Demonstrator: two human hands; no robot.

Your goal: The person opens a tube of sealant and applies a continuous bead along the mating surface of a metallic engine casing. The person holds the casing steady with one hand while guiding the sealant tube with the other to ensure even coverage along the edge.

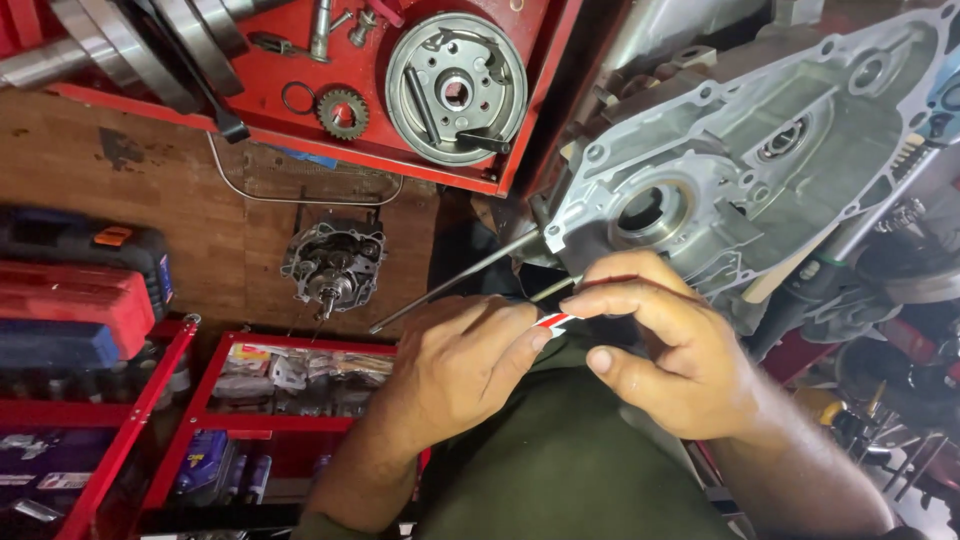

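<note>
Both hands meet over the lap, sharing one small thing: the left hand [465, 365] pinches the near end of a small red-and-white striped packet or tube [556, 320] between thumb and forefinger, a narrow grip closed on it, while the right hand [665, 350] curls around its far end, fingertips bent down over it. What the striped piece is exactly cannot be told; only a short length shows between the two hands.

Just above the hands, a large grey cast-metal engine case [760, 150] rests tilted, its round bearing bore [648, 210] facing up. A long thin steel rod [450, 285] slants from the case down toward the left hand, passing just beside its knuckles.

Farther off, a red metal tray [420, 165] holds a round silver drum plate [456, 88] and a small toothed gear [342, 112]. On the wooden bench [130, 170] lies a small dark engine assembly [333, 265]. Red shelving [215, 400] below carries bagged parts.
</note>
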